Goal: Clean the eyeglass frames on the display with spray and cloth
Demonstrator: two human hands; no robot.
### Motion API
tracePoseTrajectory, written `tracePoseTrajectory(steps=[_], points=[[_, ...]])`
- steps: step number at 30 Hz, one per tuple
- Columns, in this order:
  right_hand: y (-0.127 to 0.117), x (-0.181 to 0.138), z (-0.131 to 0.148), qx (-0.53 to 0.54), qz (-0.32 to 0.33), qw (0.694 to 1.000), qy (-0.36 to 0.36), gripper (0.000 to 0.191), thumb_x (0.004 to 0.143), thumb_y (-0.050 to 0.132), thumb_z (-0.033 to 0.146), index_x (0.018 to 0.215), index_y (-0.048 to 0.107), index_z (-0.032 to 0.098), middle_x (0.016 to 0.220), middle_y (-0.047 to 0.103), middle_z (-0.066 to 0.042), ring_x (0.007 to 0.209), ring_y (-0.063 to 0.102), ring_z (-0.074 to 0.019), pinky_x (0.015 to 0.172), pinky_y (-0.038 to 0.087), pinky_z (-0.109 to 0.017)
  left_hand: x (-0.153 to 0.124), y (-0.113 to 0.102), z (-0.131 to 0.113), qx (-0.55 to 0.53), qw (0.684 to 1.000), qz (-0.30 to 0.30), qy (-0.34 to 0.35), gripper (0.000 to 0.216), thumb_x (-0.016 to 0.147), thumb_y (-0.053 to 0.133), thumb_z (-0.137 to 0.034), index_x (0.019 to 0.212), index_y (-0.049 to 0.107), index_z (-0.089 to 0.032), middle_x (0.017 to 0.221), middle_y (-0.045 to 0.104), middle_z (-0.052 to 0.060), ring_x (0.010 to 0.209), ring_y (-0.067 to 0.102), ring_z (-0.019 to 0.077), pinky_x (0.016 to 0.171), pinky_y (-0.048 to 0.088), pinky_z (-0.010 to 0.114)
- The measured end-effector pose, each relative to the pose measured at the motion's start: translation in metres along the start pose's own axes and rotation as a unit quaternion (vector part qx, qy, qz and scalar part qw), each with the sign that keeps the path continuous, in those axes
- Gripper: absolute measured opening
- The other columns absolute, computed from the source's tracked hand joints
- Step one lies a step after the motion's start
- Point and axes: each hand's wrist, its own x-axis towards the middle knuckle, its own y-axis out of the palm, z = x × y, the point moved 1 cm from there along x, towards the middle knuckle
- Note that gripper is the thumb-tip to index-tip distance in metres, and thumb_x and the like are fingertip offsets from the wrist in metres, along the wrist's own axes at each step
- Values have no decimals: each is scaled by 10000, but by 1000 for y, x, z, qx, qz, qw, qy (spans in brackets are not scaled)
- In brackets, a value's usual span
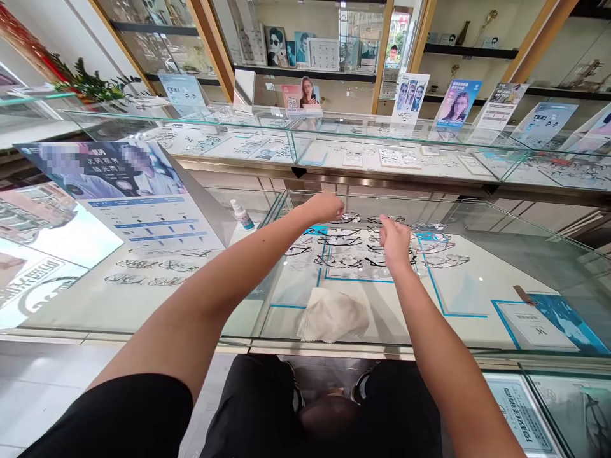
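Note:
My left hand [326, 208] reaches over the glass counter with curled fingers, closed at the near side of a pair of eyeglasses [351, 218] in the back row. To its right, my right hand [396, 243] is closed too, thumb side up, by another pair of eyeglasses [387, 219]. What its fingers grip is hidden. Nearer to me, several more eyeglasses stand in rows, among them a dark-framed pair [340, 241] and a thin-framed pair [338, 261]. A crumpled beige cloth [334, 315] lies on the counter in front of the rows.
A small spray bottle [242, 215] stands left of my forearm, beside a large folded display card [143, 197]. A leaflet [537, 323] lies at the right. Behind runs a second glass display case [334, 130] with upright advertising cards on it.

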Motion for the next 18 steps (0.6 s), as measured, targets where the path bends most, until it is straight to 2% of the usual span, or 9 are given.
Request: tracePoseTrajectory(steps=[7,14,16,18], points=[[2,-1,-1,11,7,1000,9,662,896,724,475,509,229,269,478,174,93,499,135,-87,535,103,-335,10,18,-9,23,1000,8,17,288,954,532,-216,1061,794,-162,1165,798,170,1065,746,307,862,527,361],[2,2,-3,-10,19,1000,14,710,889,728,609,528,219,270,497,166,89,510,142,-96,522,125,-328,13,28,-4,19,1000,15,16,280,944,559,-232,1080,797,-174,1192,796,162,1084,743,299,865,528,346],[2,1,-2,-38,40,998,18,698,901,687,642,544,217,271,506,166,86,519,148,-103,524,144,-323,10,26,-4,18,1000,10,13,285,964,542,-257,1088,787,-179,1196,797,154,1095,742,296,858,522,335],[3,-3,1,-109,94,990,6,656,908,670,631,549,266,259,522,199,80,533,180,-109,539,180,-313,6,23,-4,16,1000,4,7,303,984,526,-296,1116,777,-190,1189,800,144,1100,742,295,848,520,330]])
